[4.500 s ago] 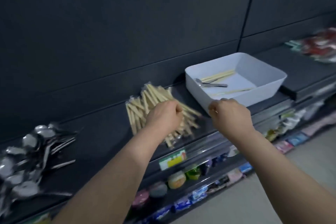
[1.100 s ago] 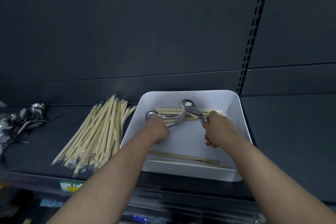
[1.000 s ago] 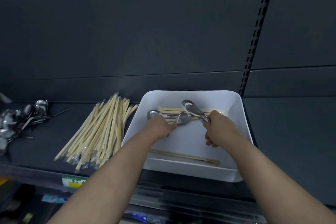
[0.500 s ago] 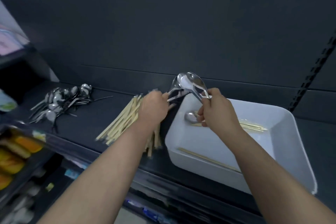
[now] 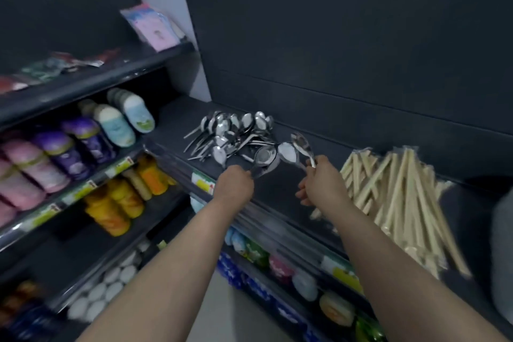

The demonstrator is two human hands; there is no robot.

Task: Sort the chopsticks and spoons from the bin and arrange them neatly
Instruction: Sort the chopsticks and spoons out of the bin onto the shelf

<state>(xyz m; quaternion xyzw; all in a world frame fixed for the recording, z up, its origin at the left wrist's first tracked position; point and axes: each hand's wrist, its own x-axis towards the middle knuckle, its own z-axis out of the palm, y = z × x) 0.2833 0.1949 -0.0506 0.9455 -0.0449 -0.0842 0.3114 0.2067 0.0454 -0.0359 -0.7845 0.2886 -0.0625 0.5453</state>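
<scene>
We are facing a dark shop shelf [image 5: 277,186] with a spoon pile [image 5: 233,133] and chopsticks [image 5: 399,197], our left hand [image 5: 234,184] gripping some spoons [image 5: 265,158] and our right hand [image 5: 322,186] gripping more spoons [image 5: 297,147] beside the pile.

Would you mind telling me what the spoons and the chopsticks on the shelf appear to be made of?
The spoons: likely polished metal, perhaps stainless steel; their bowls show bright mirror-like reflections. The chopsticks: seemingly pale bamboo or wood, matte sticks, apparently in clear plastic wrappers, judging by the glossy film at their ends.
</scene>
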